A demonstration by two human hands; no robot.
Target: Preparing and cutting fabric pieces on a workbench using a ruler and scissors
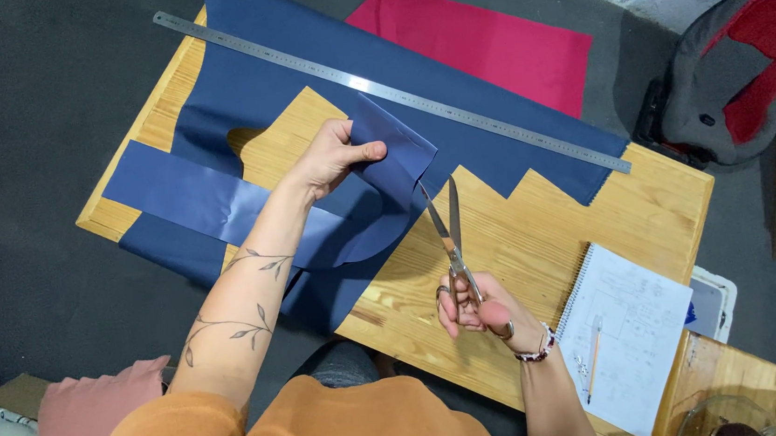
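My left hand [331, 153] pinches a cut flap of navy blue fabric [254, 80] and lifts it off the wooden table [539, 233]. My right hand [476, 313] grips the handles of steel scissors [450, 231]. The blades are slightly apart, with their tips at the flap's lower edge. The fabric spreads over the table's left and far side, with a cut-out showing wood beneath.
A long metal ruler [396, 91] lies diagonally across the blue fabric. Red cloth [485, 41] hangs beyond the far edge. A spiral notebook [632, 337] with a pencil [593, 359] rests at the right. A grey and red seat [739, 56] stands on the floor.
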